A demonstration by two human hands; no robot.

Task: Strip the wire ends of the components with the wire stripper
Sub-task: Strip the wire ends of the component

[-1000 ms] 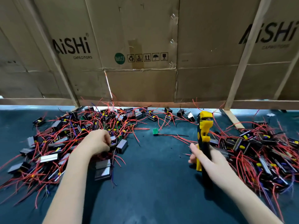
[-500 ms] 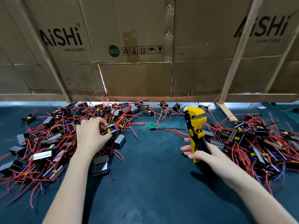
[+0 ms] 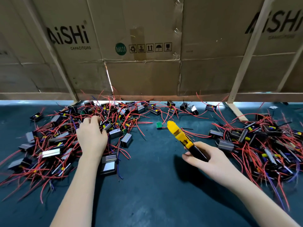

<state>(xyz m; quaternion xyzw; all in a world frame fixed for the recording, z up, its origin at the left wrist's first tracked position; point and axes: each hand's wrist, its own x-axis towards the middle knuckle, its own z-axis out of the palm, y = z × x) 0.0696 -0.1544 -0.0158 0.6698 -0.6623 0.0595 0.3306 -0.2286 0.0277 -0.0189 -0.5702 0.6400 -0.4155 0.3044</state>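
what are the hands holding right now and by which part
The right hand grips the wire stripper by its black handle, yellow head pointing away. The left hand reaches into the left pile of components; whether it holds one cannot be told.

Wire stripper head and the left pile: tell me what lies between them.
In the head view, a small green circuit board lies on the mat between the wire stripper and the left pile.

You are working over a dark teal, matt, cloth-like desk [image 3: 147,185]. Your right hand [image 3: 211,158] is gripping a wire stripper [image 3: 183,138] with a smooth yellow plastic head and black handle. Grey metallic-sheen blocks with red plastic-coated wires [image 3: 54,145] are lying before matt brown corrugated cardboard [image 3: 147,71].
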